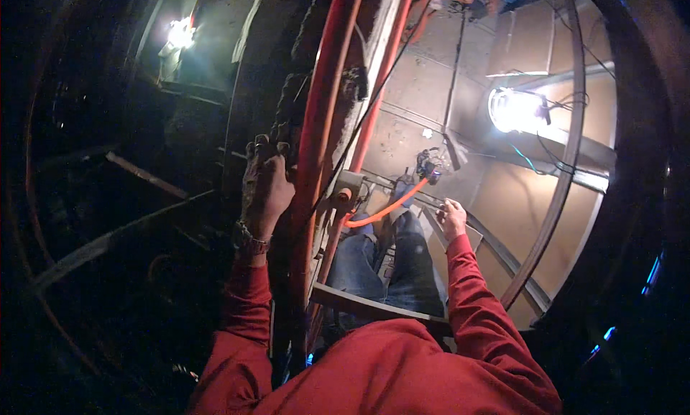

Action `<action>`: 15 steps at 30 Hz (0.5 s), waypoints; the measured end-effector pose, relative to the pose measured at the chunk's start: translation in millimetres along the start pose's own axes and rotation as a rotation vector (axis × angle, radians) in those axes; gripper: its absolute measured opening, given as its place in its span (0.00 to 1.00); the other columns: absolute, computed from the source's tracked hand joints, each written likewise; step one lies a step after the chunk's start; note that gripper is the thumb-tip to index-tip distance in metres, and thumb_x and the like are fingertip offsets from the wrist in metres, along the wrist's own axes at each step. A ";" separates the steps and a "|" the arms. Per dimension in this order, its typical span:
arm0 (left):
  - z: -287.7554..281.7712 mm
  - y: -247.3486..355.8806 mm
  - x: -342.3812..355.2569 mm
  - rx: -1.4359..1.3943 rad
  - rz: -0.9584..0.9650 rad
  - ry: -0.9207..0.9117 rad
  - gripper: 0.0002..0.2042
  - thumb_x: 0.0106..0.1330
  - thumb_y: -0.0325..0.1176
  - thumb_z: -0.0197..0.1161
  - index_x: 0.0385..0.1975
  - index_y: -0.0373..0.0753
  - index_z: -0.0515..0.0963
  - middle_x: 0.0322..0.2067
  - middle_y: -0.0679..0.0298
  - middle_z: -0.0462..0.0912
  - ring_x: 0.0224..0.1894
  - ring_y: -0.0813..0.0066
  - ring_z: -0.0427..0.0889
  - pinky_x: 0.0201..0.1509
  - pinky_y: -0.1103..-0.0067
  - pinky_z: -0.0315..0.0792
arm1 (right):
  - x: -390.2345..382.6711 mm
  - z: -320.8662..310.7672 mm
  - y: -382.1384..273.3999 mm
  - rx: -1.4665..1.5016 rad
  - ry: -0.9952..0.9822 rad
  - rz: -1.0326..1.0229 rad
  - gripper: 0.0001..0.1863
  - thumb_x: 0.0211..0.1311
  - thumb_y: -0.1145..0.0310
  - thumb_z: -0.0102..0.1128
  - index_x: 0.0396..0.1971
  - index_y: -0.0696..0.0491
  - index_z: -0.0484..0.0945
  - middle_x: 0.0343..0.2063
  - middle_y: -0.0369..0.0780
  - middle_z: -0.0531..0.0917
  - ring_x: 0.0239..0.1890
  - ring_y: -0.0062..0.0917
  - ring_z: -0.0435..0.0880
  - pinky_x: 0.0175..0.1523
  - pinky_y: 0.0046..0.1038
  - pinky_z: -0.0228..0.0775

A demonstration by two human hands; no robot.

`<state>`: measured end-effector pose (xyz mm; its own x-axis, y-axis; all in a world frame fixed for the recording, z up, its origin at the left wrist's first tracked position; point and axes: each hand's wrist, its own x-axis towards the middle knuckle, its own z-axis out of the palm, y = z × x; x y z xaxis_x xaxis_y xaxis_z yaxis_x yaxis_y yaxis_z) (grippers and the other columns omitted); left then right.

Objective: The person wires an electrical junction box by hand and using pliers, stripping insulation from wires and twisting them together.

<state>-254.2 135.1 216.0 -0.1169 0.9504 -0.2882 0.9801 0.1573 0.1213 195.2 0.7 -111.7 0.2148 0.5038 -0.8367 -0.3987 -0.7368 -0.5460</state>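
Note:
My left hand (269,192) is closed on a rough, dark ledge (295,102), just left of an upright red pipe (323,120). My right hand (453,217) has curled fingers on a thin metal bar (420,198). Between my hands an orange hose (384,211) runs from the pipework up to a small dark device (430,163). Below it my jeans-clad legs (410,264) stand behind a metal crossbar (374,309).
A bright work lamp (517,109) hangs at the right among cables and pale panels (539,228). Another lamp (180,34) lights the dark shaft at left, crossed by metal beams (108,239). Another person's hands (492,2) show at the top. Black cables cross the pipes.

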 end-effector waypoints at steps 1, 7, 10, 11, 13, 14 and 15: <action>11.1 -11.4 1.0 -0.003 0.021 0.003 0.15 0.53 0.24 0.60 0.43 0.31 0.74 0.39 0.41 0.81 0.44 0.39 0.80 0.46 0.56 0.74 | -1.1 1.9 -2.0 0.011 -0.001 -0.017 0.15 0.71 0.62 0.59 0.53 0.51 0.74 0.34 0.37 0.81 0.28 0.25 0.82 0.31 0.27 0.74; 9.5 -14.8 3.7 -0.078 0.068 -0.038 0.19 0.54 0.24 0.61 0.48 0.32 0.73 0.45 0.41 0.79 0.49 0.38 0.78 0.54 0.58 0.72 | -32.0 27.9 -33.9 -0.363 0.005 -0.379 0.12 0.73 0.64 0.56 0.48 0.54 0.76 0.32 0.35 0.79 0.32 0.19 0.80 0.36 0.24 0.73; 13.3 -40.1 -6.3 -0.059 0.169 0.117 0.17 0.57 0.27 0.63 0.46 0.31 0.72 0.41 0.41 0.76 0.44 0.40 0.77 0.50 0.60 0.72 | -84.6 116.9 -96.4 -0.434 -0.073 -0.663 0.07 0.75 0.69 0.52 0.43 0.56 0.76 0.35 0.34 0.78 0.35 0.15 0.75 0.40 0.22 0.72; 11.6 -33.5 -0.9 -0.061 0.248 0.179 0.16 0.59 0.28 0.63 0.45 0.31 0.71 0.38 0.41 0.75 0.41 0.41 0.76 0.47 0.60 0.72 | -94.0 137.1 -117.3 -0.324 -0.145 -0.726 0.06 0.74 0.72 0.52 0.44 0.56 0.76 0.36 0.33 0.78 0.39 0.15 0.77 0.45 0.22 0.74; 23.4 -25.8 8.6 -0.071 0.367 0.262 0.17 0.61 0.30 0.63 0.46 0.30 0.70 0.39 0.41 0.73 0.40 0.42 0.76 0.46 0.60 0.71 | -95.3 179.0 -148.0 0.090 -0.314 -0.710 0.09 0.71 0.75 0.55 0.49 0.56 0.76 0.38 0.33 0.80 0.45 0.18 0.80 0.52 0.23 0.74; 33.3 -42.3 4.0 -0.026 0.381 0.263 0.19 0.62 0.30 0.62 0.49 0.28 0.69 0.42 0.40 0.73 0.43 0.42 0.76 0.49 0.61 0.71 | -122.9 212.9 -187.9 -0.285 -0.273 -1.004 0.09 0.71 0.75 0.55 0.48 0.57 0.77 0.40 0.35 0.80 0.44 0.19 0.81 0.52 0.24 0.75; 40.6 -65.4 -1.4 0.065 0.359 0.233 0.21 0.62 0.30 0.61 0.52 0.27 0.68 0.45 0.39 0.73 0.46 0.41 0.76 0.52 0.61 0.71 | -149.4 252.7 -220.4 -0.237 -0.301 -0.971 0.09 0.71 0.75 0.55 0.48 0.57 0.76 0.40 0.38 0.81 0.42 0.21 0.82 0.49 0.24 0.76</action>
<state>-311.6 112.6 169.9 0.2079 0.9780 -0.0160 0.9723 -0.2049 0.1123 25.7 201.7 144.4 0.1054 0.9944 -0.0056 0.0185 -0.0075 -0.9998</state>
